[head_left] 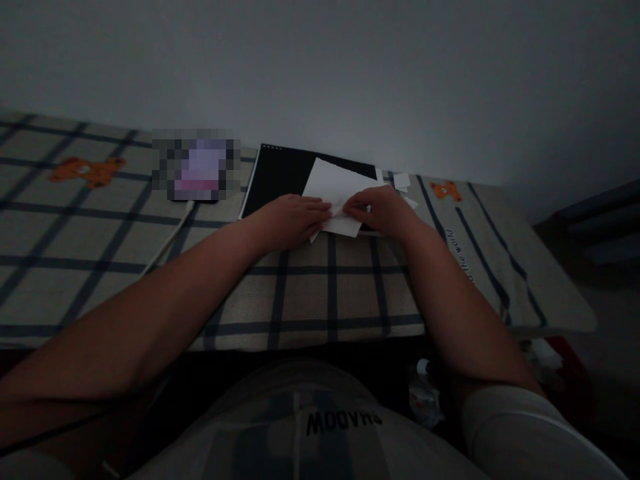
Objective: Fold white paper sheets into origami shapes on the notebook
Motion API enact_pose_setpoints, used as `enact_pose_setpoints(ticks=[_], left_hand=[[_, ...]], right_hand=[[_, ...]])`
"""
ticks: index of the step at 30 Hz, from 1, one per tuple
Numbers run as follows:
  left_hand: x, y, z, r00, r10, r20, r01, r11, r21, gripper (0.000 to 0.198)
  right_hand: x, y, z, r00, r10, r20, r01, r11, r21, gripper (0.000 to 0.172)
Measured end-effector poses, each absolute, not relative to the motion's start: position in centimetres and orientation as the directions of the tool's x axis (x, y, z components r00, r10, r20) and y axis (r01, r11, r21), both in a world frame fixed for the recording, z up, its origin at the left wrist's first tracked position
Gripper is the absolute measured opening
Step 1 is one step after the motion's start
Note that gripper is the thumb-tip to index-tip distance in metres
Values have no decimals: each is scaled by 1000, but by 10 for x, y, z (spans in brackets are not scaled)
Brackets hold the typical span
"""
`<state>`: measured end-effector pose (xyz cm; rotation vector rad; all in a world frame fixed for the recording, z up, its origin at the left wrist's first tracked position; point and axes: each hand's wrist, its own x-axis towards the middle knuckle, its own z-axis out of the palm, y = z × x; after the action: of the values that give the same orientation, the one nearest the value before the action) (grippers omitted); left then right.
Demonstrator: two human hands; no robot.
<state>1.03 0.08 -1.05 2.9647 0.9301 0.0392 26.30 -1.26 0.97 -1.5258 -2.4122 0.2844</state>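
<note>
My left hand (293, 219) lies flat, palm down, on the near left part of the white paper (336, 190), its fingers close together and stretched toward the middle of the sheet, pressing rather than gripping. My right hand (383, 210) comes in from the other side and rests on the near right part of that same paper; its fingertips are bent down onto the sheet and nearly meet those of my left hand, but in this dim light I cannot tell whether they pinch a fold or only press it flat. The paper itself lies tilted, its far corner pointing away from me, and most of it sits on a black board (285, 175) whose left half shows bare beyond the paper's left edge. The paper's near edge hangs just past the board onto the checked cloth (325, 293) that covers the table under everything. A few small white scraps (401, 181) lie just beyond the paper's right corner, near my right hand. Well to the left of the paper a pale cable (170, 241) runs over the cloth. An orange bear print (85, 171) marks the cloth farther left still, and another sits to the right of the paper.
</note>
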Motion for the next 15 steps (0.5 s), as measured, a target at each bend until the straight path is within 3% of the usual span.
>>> enact_pose_setpoints(ticks=[5,15], left_hand=[[11,-1,-10,814,580,15,579,-814,43,46],[12,0,-8,811,585,-22,585,-810,46,48]], right_hand=[[265,-11,7,-429,894,128,821,445,-357,20],[256,-10,12,-369,922,121,885,388,-256,22]])
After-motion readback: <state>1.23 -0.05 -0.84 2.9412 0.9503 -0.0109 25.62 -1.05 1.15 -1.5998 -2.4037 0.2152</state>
